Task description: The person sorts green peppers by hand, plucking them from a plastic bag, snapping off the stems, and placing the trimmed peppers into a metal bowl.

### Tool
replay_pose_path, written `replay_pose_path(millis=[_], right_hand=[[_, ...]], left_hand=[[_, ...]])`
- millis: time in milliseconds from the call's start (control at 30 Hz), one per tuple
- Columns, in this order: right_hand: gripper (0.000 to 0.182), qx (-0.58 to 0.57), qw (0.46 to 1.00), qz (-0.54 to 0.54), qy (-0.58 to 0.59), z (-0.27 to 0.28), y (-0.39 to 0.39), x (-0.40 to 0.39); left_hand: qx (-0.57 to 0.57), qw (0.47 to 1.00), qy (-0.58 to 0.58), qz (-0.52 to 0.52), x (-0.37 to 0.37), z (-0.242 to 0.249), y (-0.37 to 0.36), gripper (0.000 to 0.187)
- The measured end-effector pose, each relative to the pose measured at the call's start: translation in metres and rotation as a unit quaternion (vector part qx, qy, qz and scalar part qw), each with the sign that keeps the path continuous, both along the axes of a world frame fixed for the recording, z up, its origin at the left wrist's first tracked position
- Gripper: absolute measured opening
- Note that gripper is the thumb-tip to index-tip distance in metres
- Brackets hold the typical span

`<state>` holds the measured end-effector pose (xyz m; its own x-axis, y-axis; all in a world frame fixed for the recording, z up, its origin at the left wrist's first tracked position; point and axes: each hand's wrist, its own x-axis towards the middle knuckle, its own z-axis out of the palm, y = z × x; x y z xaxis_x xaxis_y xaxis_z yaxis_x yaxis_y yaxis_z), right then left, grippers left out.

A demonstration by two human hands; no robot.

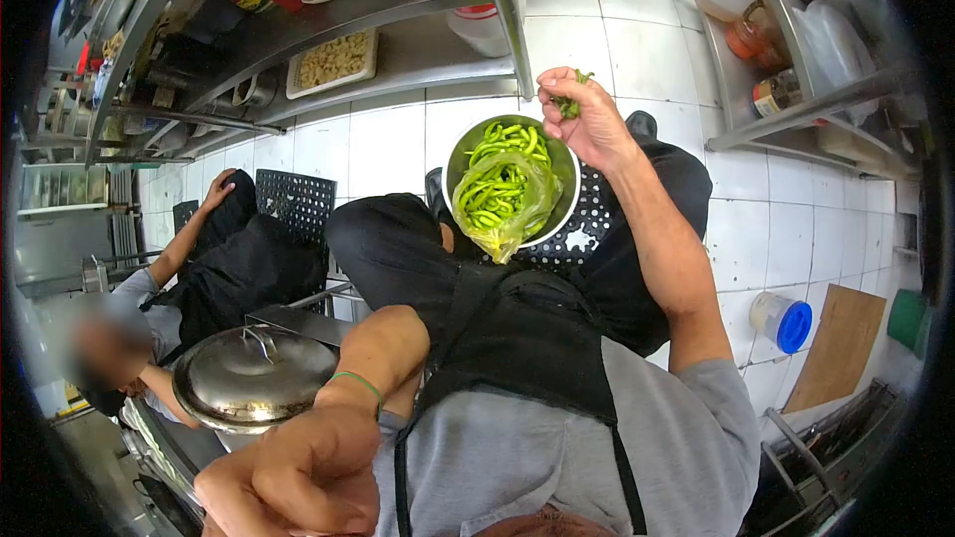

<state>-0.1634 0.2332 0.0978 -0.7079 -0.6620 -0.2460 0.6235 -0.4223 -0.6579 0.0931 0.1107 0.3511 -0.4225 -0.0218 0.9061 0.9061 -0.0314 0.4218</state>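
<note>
A steel bowl [563, 155] full of green chilies [507, 144] rests between my knees, with a clear plastic bag [505, 207] of more chilies draped over its near side. My right hand [587, 117] is raised over the bowl's far right rim, fingers pinched on a small green chili piece [570, 102]. My left hand [298, 477] is drawn back close to the camera at the lower left, fingers curled into a loose fist, with nothing visible in it. A green band circles that wrist.
Another person sits at the left in dark clothes, a hand [218, 186] on their knee. A steel pot lid [254, 378] lies beside my left arm. Steel shelf racks [398, 50] stand ahead and right. A wooden board [841, 343] and blue-lidded container [783, 320] lie on the tiled floor.
</note>
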Motion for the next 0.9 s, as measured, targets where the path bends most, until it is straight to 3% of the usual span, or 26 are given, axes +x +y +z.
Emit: replay_pose_path(millis=[100,200,300,500,567,633,667,733,767,833,867,900], right_hand=[[0.012,-0.003,1.000,0.004,0.000,-0.002,0.001,0.001],[0.012,-0.009,1.000,0.004,0.005,0.002,0.000,0.000],[0.012,-0.005,1.000,0.000,0.013,0.005,0.001,0.001],[0.017,0.003,1.000,0.002,0.017,0.002,-0.001,0.000],[0.020,0.004,0.999,-0.002,0.035,0.000,-0.001,-0.001],[0.023,0.007,0.999,-0.009,0.044,-0.001,-0.001,0.000],[0.025,0.010,0.999,-0.010,0.044,0.001,-0.001,0.001],[0.024,0.035,0.998,0.002,0.058,0.000,0.000,0.000],[0.025,0.048,0.997,-0.001,0.056,0.000,0.001,0.001],[0.028,0.075,0.996,-0.009,0.052,0.005,0.001,0.005],[0.030,0.081,0.996,-0.005,0.043,0.008,0.002,0.006],[0.033,0.089,0.995,-0.002,0.034,0.010,0.003,0.006]], left_hand=[[0.078,0.997,0.004,0.021,-0.014,0.009,0.016,0.021],[0.036,0.998,-0.033,-0.027,-0.006,0.009,0.005,0.020],[0.015,0.999,0.017,-0.031,-0.012,-0.003,0.000,0.020],[0.025,0.997,-0.050,-0.058,-0.005,0.007,0.005,0.027],[0.117,0.989,0.067,-0.063,-0.025,-0.015,0.005,0.012],[0.064,0.992,-0.022,0.104,-0.042,-0.045,-0.005,0.006],[-0.042,0.948,-0.166,0.268,-0.045,-0.060,-0.014,0.004],[-0.066,0.874,-0.443,0.190,-0.104,-0.097,-0.035,0.014],[-0.092,0.828,-0.533,0.150,-0.137,-0.155,-0.057,0.017],[-0.409,0.638,-0.603,0.250,-0.158,-0.292,-0.100,0.024],[-0.515,0.532,-0.632,0.229,-0.161,-0.351,-0.107,0.024],[-0.535,0.480,-0.638,0.276,-0.150,-0.461,-0.130,0.021]])
